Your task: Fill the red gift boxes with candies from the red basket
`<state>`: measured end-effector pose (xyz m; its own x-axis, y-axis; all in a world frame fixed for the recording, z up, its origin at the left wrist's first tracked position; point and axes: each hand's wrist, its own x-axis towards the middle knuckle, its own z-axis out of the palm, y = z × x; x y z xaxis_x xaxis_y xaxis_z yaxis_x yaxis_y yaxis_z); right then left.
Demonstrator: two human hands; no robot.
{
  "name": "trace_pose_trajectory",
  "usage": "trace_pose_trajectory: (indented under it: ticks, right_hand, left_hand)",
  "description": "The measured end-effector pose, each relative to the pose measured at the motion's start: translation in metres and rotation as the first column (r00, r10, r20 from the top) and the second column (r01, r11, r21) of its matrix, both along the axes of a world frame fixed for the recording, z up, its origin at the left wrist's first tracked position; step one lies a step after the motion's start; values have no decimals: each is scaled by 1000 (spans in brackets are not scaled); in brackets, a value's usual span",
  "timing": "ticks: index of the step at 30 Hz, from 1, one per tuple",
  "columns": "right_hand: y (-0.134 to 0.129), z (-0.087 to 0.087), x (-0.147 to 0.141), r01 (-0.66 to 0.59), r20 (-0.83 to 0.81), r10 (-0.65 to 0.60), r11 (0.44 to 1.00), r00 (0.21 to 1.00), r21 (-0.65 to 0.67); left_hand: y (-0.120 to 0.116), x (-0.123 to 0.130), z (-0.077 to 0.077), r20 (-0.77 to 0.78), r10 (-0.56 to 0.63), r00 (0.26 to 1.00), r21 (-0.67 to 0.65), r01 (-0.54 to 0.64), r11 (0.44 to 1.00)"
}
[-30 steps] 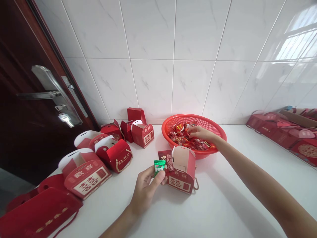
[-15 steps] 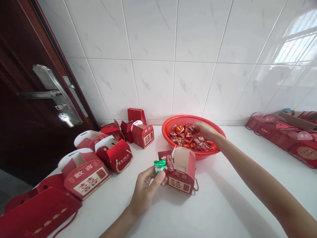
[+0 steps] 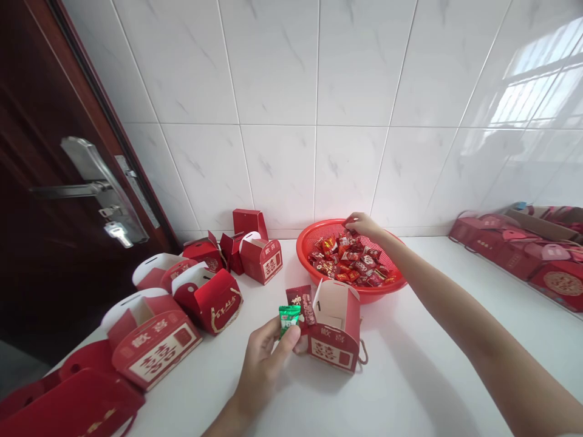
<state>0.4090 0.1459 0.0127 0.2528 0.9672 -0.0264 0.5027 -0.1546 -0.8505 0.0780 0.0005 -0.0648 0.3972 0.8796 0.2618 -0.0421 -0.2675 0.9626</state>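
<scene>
My left hand (image 3: pixel 268 355) pinches a green-wrapped candy (image 3: pixel 289 318) and a dark red packet (image 3: pixel 300 304) beside an open red and white gift box (image 3: pixel 334 340). The box stands upright with its flaps raised and a rope handle at its right side. Behind it sits a red plastic basket (image 3: pixel 304 255) holding many red-wrapped candies (image 3: pixel 350 258). My right hand (image 3: pixel 362 224) is at the basket's back rim, fingers bent down and pressed together over the inside; what they hold, if anything, is hidden.
Several red gift boxes (image 3: pixel 157 346) stand along the left, with more near the wall (image 3: pixel 273 176). At the far right is a row of red boxes (image 3: pixel 510 249) beside an open carton. A dark door (image 3: pixel 36 121) with a metal handle is at the left.
My right hand has moved up and back from the candies to the basket's back rim. My left hand still holds the green candy and dark red packet. The view has shifted slightly.
</scene>
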Motion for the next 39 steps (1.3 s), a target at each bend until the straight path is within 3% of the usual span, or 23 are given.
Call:
trace_pose_trajectory:
  ticks: [5,10,14,19,24,27,31,35,39]
  right_hand:
    - [9,-4,-3,36,277,-5,994,961,-107]
    - [-6,-8,-4,-18,442,141,963,886,-270]
    - [-11,-5,-4,-56,516,285,909,808,-413]
    - [1,-5,-8,-53,562,404,842,721,-537]
    - [2,-9,-7,-146,512,466,825,721,-546]
    - [-4,-8,-3,-237,455,463,850,760,-470]
    - [-8,-6,-1,-236,429,376,909,821,-343]
    - [-7,-7,4,-118,479,293,925,828,-361]
    - [-5,-11,10,60,554,262,866,791,-496]
  left_hand:
    - [-3,1,1,30,61,998,-15,-60,998]
    - [4,-3,-7,-20,48,999,65,-47,997]
    - [5,-4,-12,2,32,999,81,-32,996]
    - [3,0,-7,-16,7,1000,55,-7,998]
    - [5,-2,-4,-43,35,998,79,-32,996]
    - [3,-4,-4,-52,21,998,66,-17,998]
    - [2,-4,-4,-44,20,999,60,-18,998]
    - [3,-5,-3,-32,35,999,88,-32,996]
    - [1,-6,-2,-44,38,998,85,-34,996]
